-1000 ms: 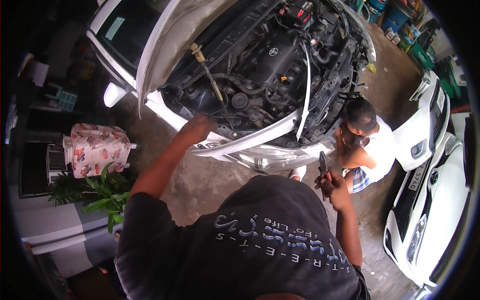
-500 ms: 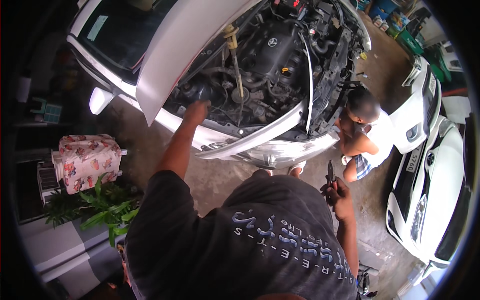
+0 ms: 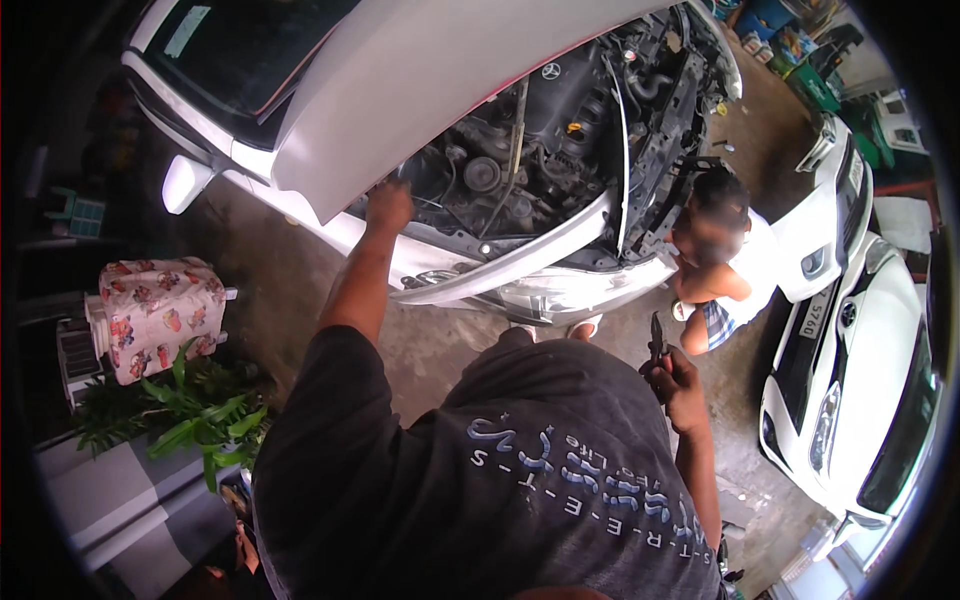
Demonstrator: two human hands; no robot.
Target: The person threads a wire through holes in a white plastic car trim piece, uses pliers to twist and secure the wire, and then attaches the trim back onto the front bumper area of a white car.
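Note:
My left hand (image 3: 389, 206) is closed beside the lower corner of the raised white hood (image 3: 400, 70), at the edge of the engine bay; what its fingers grip is hidden. A long pale pole (image 3: 515, 145) stands in the bay, its top hidden behind the hood. The black engine cover (image 3: 555, 95) and hoses show beyond. My right hand (image 3: 672, 385), low at my right side, is closed on dark pliers (image 3: 657, 340), jaws pointing up.
A crouching person (image 3: 745, 280) in a white top is at the car's front. A detached white bumper (image 3: 825, 220) and another white car (image 3: 870, 390) stand right. At left are a cloth-covered box (image 3: 160, 320) and plants (image 3: 200, 420). Containers (image 3: 810, 85) sit back right.
My left hand has moved up from the fender edge to the hood's corner. The hood now covers more of the bay and the pole's top. The crouching person's head has turned slightly.

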